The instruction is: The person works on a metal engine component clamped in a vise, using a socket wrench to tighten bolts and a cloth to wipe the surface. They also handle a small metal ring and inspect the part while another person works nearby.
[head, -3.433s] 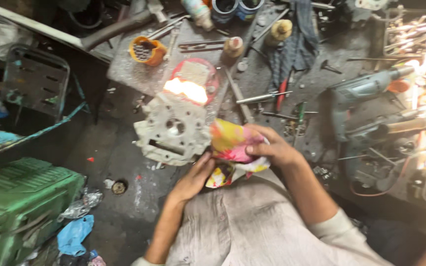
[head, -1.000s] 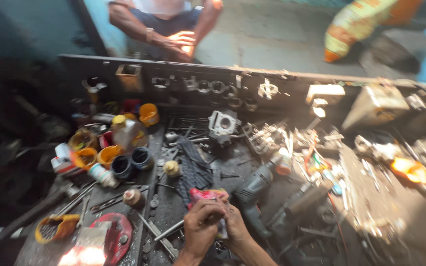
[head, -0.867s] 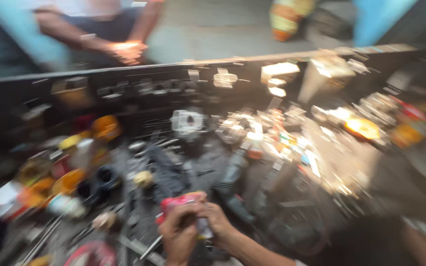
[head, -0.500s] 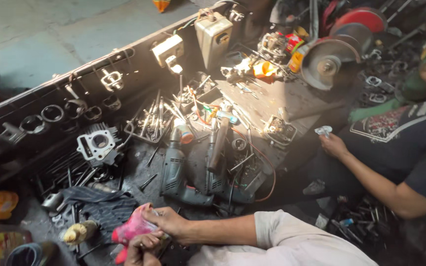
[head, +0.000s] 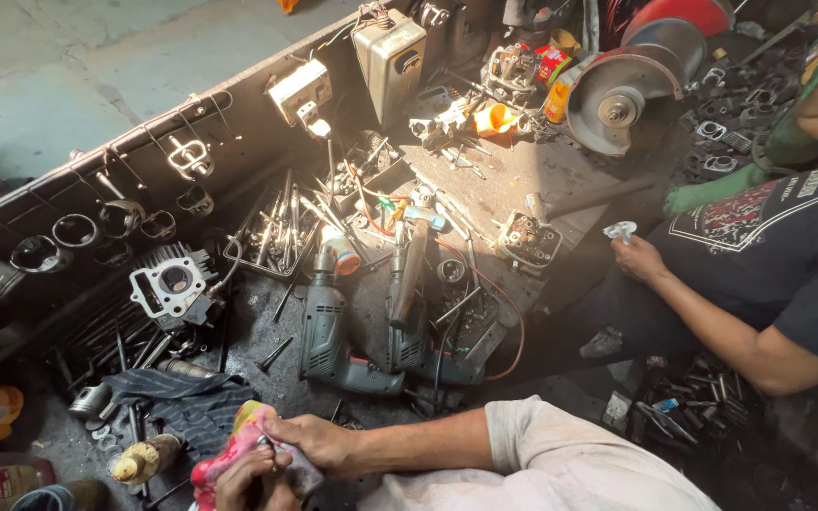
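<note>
Hands shifted right along bench; both hands [head: 281,462] clutch pink rag [head: 231,447], long axis slanting up-right, beside drill [head: 326,331].

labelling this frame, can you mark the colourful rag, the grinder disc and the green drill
colourful rag [head: 229,452]: head view, on the pink and yellow fold left of the hands.
grinder disc [head: 608,106]: head view, on the flat grey face near its hub.
green drill [head: 326,331]: head view, on the middle of its body.

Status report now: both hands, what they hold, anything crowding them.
Left hand and right hand both gripping crumpled pink-and-yellow rag. Dark striped cloth and green electric drill close by. Co-worker's hand well apart.
</note>
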Demonstrator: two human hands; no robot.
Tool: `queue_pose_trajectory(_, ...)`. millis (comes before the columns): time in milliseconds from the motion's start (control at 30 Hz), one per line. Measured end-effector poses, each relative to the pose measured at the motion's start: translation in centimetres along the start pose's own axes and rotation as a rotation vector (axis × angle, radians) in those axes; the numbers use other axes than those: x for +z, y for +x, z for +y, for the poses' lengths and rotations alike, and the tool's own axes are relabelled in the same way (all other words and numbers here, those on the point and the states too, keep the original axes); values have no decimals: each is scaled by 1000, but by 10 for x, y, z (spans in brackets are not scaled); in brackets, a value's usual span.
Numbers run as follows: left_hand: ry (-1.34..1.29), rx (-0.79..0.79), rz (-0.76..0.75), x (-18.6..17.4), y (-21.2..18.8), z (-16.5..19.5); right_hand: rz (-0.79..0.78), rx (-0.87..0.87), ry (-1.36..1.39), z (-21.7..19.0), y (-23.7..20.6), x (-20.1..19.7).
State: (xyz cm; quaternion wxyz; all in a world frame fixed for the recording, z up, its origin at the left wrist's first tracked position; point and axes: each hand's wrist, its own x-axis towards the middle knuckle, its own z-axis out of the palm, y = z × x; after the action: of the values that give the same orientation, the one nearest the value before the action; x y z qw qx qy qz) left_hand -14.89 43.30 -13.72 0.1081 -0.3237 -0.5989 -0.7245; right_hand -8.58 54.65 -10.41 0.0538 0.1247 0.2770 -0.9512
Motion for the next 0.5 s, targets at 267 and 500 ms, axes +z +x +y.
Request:
queue_pose_trajectory(267, 35, -172, -138, 8, 0, 39, 62, -139, -213, 22, 7, -29)
queue_pose_trajectory(500, -349, -243, -336, -15, -18, -1, 91, -86, -177, 8, 5, -37)
